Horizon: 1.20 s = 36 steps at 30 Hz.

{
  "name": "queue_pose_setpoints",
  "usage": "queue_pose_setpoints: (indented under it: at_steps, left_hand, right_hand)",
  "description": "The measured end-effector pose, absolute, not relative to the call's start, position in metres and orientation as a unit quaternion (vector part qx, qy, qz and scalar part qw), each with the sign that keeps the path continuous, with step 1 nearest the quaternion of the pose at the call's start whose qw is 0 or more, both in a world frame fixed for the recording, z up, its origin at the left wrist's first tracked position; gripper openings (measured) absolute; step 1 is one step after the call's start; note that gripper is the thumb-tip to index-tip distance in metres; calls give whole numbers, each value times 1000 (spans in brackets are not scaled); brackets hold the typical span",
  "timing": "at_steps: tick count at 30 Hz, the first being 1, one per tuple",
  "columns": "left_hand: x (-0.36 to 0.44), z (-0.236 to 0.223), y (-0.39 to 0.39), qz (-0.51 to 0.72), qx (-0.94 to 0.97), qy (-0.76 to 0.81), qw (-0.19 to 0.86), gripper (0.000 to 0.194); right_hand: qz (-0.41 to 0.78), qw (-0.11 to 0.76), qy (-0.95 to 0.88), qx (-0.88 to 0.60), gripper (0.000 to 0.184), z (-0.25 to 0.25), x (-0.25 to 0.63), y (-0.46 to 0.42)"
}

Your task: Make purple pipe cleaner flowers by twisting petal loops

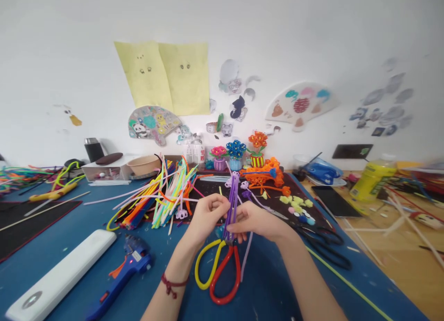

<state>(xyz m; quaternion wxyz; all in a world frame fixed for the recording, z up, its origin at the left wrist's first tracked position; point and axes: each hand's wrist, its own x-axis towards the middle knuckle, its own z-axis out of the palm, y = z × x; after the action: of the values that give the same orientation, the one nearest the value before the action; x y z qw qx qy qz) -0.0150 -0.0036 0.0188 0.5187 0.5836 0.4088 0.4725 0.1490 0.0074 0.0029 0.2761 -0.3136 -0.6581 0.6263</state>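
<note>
Our left fingers (220, 203): curled beside the slim purple pipe-cleaner bundle (233, 195); the grip we cannot tell.
Our right fingers (238, 227): pinched around this bundle.
Bundle: upright, near yellow-and-red-handled scissors (237, 268), over the blue counter (163, 247).

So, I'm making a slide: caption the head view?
Left hand and right hand hold purple pipe cleaners above a blue tabletop.

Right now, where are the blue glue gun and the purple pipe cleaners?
Blue glue gun (120, 284), head view: point on its handle.
Purple pipe cleaners (233, 198), head view: point on the middle of the bundle.
</note>
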Motion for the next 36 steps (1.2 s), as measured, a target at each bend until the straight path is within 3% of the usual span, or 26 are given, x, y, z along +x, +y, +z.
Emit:
queue_pose_setpoints:
  at_steps: [36]
  left_hand:
    - [-15,18,-7,474,579,408,523,28]
  right_hand:
    - [627,279,-656,-315,40,0,151,8]
